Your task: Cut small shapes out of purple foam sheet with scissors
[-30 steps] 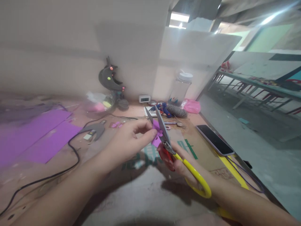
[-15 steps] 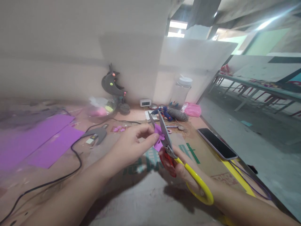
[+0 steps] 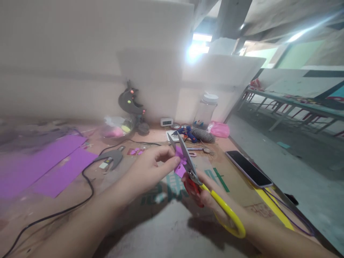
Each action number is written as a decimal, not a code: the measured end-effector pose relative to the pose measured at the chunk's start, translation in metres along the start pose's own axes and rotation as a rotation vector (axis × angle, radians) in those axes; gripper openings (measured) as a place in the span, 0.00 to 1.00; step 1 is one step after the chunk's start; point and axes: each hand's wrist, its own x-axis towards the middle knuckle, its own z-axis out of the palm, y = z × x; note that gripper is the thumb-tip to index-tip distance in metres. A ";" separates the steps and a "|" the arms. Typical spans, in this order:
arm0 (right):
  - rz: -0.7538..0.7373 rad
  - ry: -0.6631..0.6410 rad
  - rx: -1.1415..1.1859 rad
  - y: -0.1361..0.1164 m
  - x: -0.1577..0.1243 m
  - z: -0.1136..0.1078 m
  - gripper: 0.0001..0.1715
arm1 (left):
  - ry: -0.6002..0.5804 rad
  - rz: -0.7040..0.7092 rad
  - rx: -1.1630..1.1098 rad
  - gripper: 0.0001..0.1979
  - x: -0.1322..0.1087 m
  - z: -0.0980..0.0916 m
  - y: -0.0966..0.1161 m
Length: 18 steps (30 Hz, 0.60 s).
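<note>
My left hand [image 3: 150,166] pinches a small purple foam piece [image 3: 179,162] between thumb and fingers, above the table. My right hand [image 3: 215,200] grips scissors [image 3: 196,175] with a red and a yellow handle; their blades stand apart around the purple piece, tips pointing up and away from me. Both hands hover over a cardboard sheet [image 3: 236,182] with green print.
Purple foam sheets [image 3: 40,165] lie at the left, a black cable [image 3: 86,179] and a grey glue gun [image 3: 113,157] beside them. A phone [image 3: 248,168] lies at the right near the table edge. At the back stand a plastic jar [image 3: 205,107], twine, a pink bag [image 3: 220,129] and a bowl [image 3: 116,125].
The view has tilted a little, so everything sits slightly lower. Both hands keep the same hold on the purple piece and the scissors; the blades stay apart.
</note>
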 end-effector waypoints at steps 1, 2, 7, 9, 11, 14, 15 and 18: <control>-0.006 0.004 -0.011 -0.001 0.000 0.000 0.32 | -0.001 -0.007 0.012 0.13 0.000 -0.001 0.000; -0.006 0.010 -0.016 -0.003 0.000 0.001 0.32 | -0.002 -0.015 0.021 0.13 0.000 -0.003 0.001; 0.015 0.024 -0.043 0.000 -0.003 0.000 0.30 | 0.018 -0.008 0.018 0.11 -0.001 -0.007 0.004; -0.020 0.027 -0.043 0.006 -0.004 0.000 0.29 | 0.024 0.005 0.028 0.11 -0.001 -0.007 0.006; -0.031 0.034 -0.032 0.010 -0.004 0.000 0.29 | 0.023 0.011 0.034 0.11 -0.001 -0.007 0.006; -0.007 0.045 -0.060 0.007 -0.002 0.001 0.31 | 0.025 0.012 0.033 0.11 -0.001 -0.008 0.006; -0.004 0.049 -0.075 0.005 -0.001 0.001 0.31 | 0.030 0.013 0.034 0.11 0.000 -0.008 0.005; 0.011 0.025 -0.105 -0.003 0.000 0.001 0.30 | 0.040 0.038 0.001 0.13 0.001 -0.007 0.003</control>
